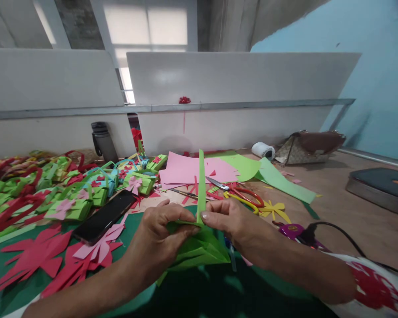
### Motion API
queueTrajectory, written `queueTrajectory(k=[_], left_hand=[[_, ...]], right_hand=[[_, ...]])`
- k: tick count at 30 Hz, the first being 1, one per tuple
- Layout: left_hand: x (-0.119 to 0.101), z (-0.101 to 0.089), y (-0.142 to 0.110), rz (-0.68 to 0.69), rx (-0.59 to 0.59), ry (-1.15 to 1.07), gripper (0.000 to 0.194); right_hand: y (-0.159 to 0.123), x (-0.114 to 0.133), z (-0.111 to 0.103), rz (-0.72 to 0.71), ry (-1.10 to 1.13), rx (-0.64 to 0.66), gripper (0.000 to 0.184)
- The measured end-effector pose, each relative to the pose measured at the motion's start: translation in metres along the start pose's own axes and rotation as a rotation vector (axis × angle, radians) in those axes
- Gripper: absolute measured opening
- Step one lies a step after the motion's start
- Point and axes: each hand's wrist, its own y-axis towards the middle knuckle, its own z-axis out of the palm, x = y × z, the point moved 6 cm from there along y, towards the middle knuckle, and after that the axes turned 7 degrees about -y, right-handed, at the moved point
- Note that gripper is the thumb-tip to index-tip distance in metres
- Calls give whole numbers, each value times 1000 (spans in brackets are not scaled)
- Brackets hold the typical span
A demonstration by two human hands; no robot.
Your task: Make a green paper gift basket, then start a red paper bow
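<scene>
- White boards span upper frame.
- Centre: my left hand pinches green paper, my right hand a strip.
- I'm likely joining them; next wants steady pressure.

Dark bottle before a white panel, black phone at left, handbag and dark-topped case at right.

The folded paper is bright green and its upright strip a lighter green. Large paper flowers are red, one smaller flower is yellow, and the stacked sheets are pink. The mat is dark green, the table brown, the phone black. White with a red pattern: the sleeve. The wall is light blue.
</scene>
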Motion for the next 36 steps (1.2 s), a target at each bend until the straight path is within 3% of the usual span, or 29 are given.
queueTrajectory(k=[8, 14, 21, 25, 32, 36], left_hand=[[5, 0, -1, -20, -32, -74, 5], [0, 0, -3, 81, -51, -98, 9], [-5, 1, -2, 148, -52, -74, 11], [-3, 2, -2, 159, -54, -43, 11], [5, 0, 0, 139, -100, 6, 10], [-2, -1, 0, 198, -113, 10, 11]], right_hand=[[2, -1, -1, -1, -21, -23, 21], [3, 1, -1, -24, -96, -17, 20], [-1, 12, -7, -57, -371, -119, 20], [-9, 29, -7, -268, -685, -219, 14], [-26, 39, 13, -892, -1158, -262, 15], [-25, 36, 13, -976, -1239, -288, 14]])
